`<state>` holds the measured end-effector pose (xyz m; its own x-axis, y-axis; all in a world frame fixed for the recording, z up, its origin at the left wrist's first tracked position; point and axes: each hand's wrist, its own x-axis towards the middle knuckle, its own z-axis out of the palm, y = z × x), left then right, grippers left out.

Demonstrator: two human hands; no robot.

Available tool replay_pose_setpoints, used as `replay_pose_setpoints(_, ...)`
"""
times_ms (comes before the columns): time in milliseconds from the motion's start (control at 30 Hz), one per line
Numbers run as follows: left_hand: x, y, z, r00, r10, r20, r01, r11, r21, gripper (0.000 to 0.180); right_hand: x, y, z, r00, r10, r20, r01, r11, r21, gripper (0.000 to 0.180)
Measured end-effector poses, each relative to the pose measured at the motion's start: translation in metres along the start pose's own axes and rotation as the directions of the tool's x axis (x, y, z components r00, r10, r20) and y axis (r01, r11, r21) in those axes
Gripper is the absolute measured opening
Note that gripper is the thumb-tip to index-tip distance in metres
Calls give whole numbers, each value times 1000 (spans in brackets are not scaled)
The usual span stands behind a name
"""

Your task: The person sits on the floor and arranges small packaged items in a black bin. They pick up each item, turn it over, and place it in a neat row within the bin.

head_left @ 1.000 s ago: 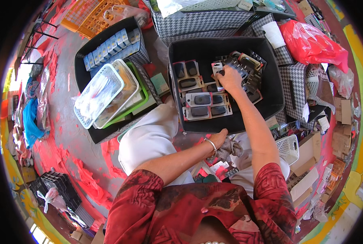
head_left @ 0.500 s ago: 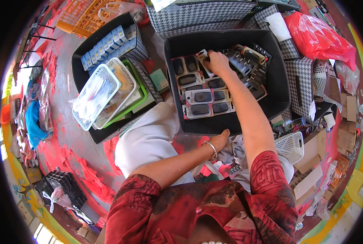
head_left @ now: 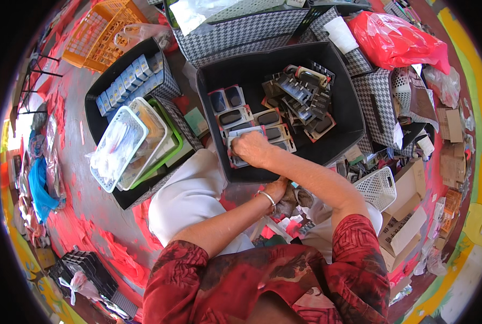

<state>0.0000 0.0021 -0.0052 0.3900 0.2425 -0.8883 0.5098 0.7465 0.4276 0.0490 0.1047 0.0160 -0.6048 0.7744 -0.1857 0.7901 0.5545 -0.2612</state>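
Floor (head_left: 74, 181) crowded around black bin (head_left: 344, 97); right hand (head_left: 251, 148) over packs (head_left: 235, 116) near rim (head_left: 247, 181), grip unclear.

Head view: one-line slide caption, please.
Right hand among packs in a black bin, left hand by its near rim.

Orange crate (head_left: 110, 42), red plastic bag (head_left: 396, 44)

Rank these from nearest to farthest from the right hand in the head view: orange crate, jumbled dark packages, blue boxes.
1. Jumbled dark packages: right side of the same black bin as the right hand.
2. Blue boxes: in the left bin.
3. Orange crate: upper left, past the blue boxes.
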Motion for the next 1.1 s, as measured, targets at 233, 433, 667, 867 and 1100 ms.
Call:
replay_pose_setpoints(233, 9, -13, 5, 994, 38, 100, -19, 982, -187, 54, -11, -11, 22, 994, 72, -82, -65, 995, 81, 13)
replay_pose_setpoints(433, 10, -14, 5, 993, 114, -10, -114, 980, -161, 52, -6, 7, 19, 974, -19, 224, -22, 984, 179, 26)
replay_pose_setpoints(667, 1, 3, -1, 986, -165, -20, 163, 983, -85, 66, -31, 84, -5, 732, 672, 108, -670, 684, 287, 32)
replay_pose_setpoints(867, -13, 12, -2, 991, -135, -20, 134, 989, -68, 70, -61, 120, 16, 539, 841, -50, -836, 526, -160, 74)
replay_pose_setpoints(1100, -3, 6, -1, 989, -145, -25, 144, 988, -55, 72, -39, 127, 51, 486, 874, 6, -808, 452, -379, 66)
